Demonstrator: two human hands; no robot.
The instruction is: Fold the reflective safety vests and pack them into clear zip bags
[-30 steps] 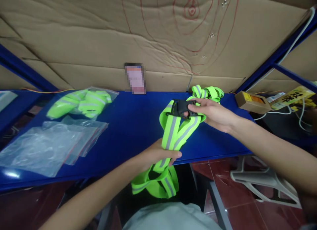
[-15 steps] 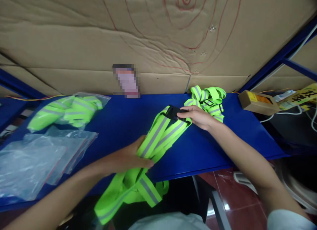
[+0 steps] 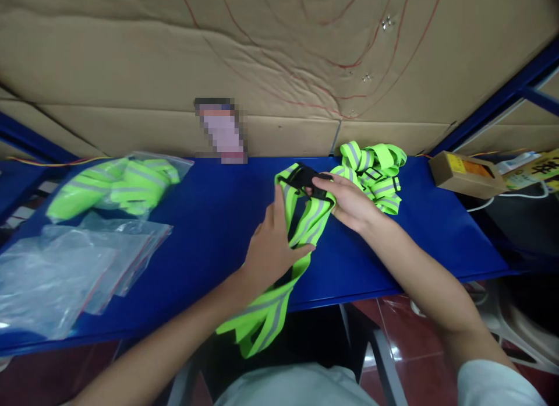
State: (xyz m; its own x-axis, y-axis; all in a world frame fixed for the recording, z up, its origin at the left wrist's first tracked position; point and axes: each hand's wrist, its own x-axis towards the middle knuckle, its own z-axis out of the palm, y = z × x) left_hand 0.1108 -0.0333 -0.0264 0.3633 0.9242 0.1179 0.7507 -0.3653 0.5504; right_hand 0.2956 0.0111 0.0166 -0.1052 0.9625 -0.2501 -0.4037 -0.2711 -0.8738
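Note:
My right hand (image 3: 349, 202) pinches a neon-yellow reflective strap vest (image 3: 314, 219) at its black plastic buckle (image 3: 305, 177). Grey stripes run along the vest's straps, which hang in folded loops over the table's front edge. My left hand (image 3: 273, 243) lies against the left side of the straps, fingers stretched upward and thumb spread across them. Part of the straps is hidden behind this hand. Just behind my right hand, a second bundle of reflective straps (image 3: 382, 161) with black buckles lies on the blue table (image 3: 209, 219).
At the left, clear plastic bags (image 3: 56, 278) lie flat in front of bagged neon straps (image 3: 135, 187). A blurred-out phone-like object (image 3: 222, 132) leans against the cardboard wall (image 3: 131, 62). On the right stands a small cardboard box (image 3: 467, 176). A chair armrest (image 3: 379, 348) is below the table.
My left hand has slid up along the straps toward the buckle, its fingers now stretched out. The vest's hanging end has swung rightward. My right hand still holds the buckle end.

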